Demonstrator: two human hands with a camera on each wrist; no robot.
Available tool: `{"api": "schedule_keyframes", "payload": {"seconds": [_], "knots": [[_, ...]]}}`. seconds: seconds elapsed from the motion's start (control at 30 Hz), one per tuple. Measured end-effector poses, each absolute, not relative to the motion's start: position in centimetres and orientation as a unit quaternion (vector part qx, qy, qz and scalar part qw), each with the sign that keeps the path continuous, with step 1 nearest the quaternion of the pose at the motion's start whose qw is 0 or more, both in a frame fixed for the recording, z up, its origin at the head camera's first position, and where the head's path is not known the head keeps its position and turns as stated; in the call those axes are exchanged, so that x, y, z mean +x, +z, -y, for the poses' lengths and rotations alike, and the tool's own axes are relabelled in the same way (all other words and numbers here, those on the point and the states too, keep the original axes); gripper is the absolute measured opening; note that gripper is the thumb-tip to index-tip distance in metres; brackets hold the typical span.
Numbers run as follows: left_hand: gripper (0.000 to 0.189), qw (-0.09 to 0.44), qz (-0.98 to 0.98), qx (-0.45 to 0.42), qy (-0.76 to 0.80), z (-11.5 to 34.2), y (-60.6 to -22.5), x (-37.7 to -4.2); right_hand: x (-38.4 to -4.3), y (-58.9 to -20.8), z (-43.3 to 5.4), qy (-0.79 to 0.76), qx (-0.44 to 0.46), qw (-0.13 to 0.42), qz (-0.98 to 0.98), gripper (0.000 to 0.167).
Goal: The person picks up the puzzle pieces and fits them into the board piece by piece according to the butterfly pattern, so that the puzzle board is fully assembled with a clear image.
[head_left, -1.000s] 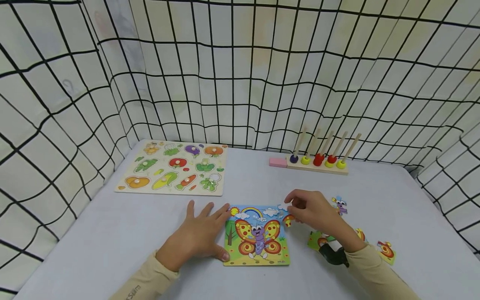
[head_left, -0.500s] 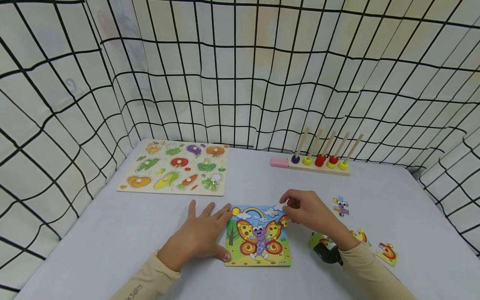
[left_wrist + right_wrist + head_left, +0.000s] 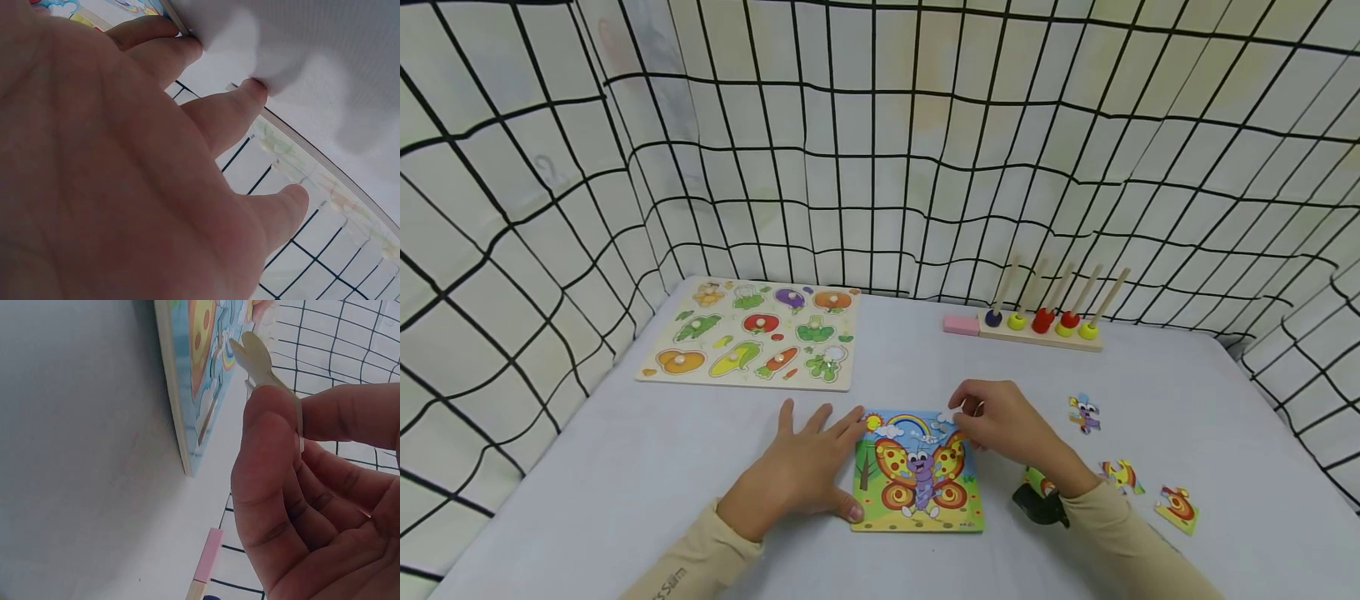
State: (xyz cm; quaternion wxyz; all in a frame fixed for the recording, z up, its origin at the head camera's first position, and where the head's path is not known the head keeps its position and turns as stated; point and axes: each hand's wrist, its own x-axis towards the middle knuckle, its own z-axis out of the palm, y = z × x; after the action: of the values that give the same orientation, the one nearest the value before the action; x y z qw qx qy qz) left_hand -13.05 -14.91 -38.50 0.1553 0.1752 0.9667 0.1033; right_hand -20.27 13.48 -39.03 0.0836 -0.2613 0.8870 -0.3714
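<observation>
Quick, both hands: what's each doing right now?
Left hand: open, fingers spread, thumb on the left side of the butterfly puzzle board.
Right hand: closed, pinching a puzzle piece by the board's upper right.

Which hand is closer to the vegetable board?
Left: the left hand is just in front of the vegetable board; the right hand is farther off, to the right.

On the puzzle board [image 3: 887,518] a purple butterfly [image 3: 922,471] w/ red-dotted yel. upper wings is shown over blue & yel.-green bkgd, the held piece [image 3: 255,355] is seen plain beige on its back, the abacus beads [image 3: 1042,322] are coloured red, yel. & dk blue, and the net [image 3: 873,156] is patterned in blk squares.
</observation>
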Motion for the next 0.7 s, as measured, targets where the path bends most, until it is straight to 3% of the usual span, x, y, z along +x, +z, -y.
{"api": "schedule_keyframes", "payload": {"seconds": [0.7], "knots": [[0.11, 0.154, -0.966, 0.182, 0.095, 15.0, -38.6, -13.2, -20.3, -39.7, -11.5, -0.347, -0.187, 0.093, -0.914, 0.006]]}}
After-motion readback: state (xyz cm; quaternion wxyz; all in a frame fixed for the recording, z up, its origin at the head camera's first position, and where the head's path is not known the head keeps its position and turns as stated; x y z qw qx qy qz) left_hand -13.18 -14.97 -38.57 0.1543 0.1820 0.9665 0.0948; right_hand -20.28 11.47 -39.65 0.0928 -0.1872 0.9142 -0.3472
